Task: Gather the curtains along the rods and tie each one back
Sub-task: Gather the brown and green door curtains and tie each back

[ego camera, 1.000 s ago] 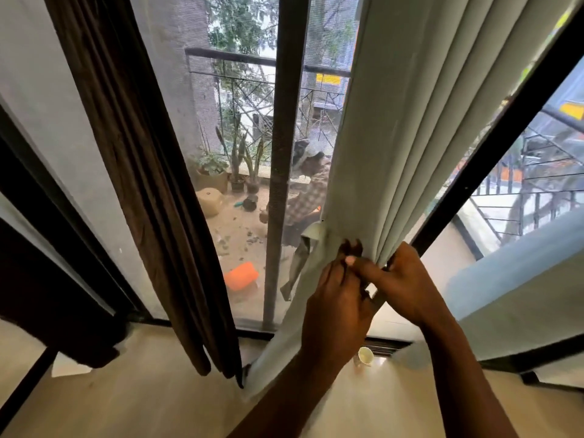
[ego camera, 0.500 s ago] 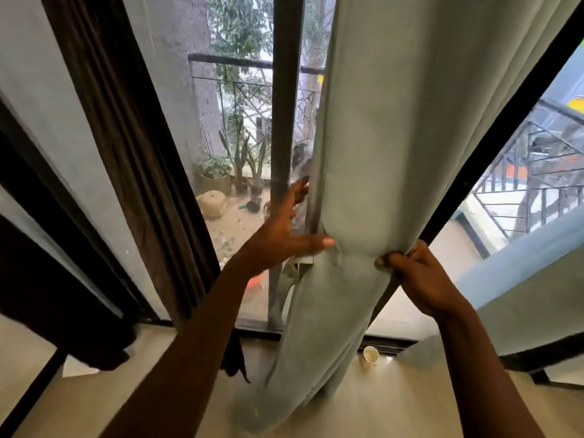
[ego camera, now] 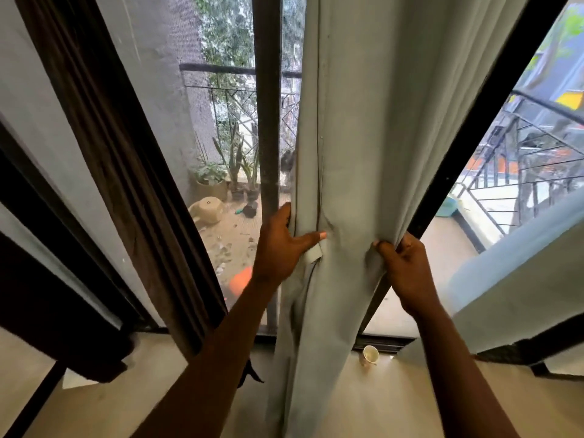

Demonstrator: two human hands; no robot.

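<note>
Left hand: the left hand wraps the left edge of the pale curtain, thumb laid across the front of the cloth and fingers tucked out of sight behind it.
Tab: a small pale fabric tab sticks out just below that thumb, against the curtain's hem; I cannot tell what it is fastened to.
Right hand: the right hand has its fingers curled tight and pinches a bunch of folds at the curtain's right edge, level with the left hand.
Pale curtain: it hangs between the two hands, squeezed into a narrow column at their height, wider above, and falls to the floor below the forearms.
Window post: a dark upright post stands just left of the pale curtain, behind the left hand.
Slanted frame: a black frame bar runs behind the curtain's right side.
Brown curtain: a dark brown curtain hangs well to the left, apart from both hands.
Second pale curtain: more pale cloth drapes at the far right.
Cup: a paper cup lies tilted on the floor by the window track, beside the pale curtain's foot.
Balcony: beyond the glass are potted plants, an overturned beige pot, an orange object and a metal railing.
</note>
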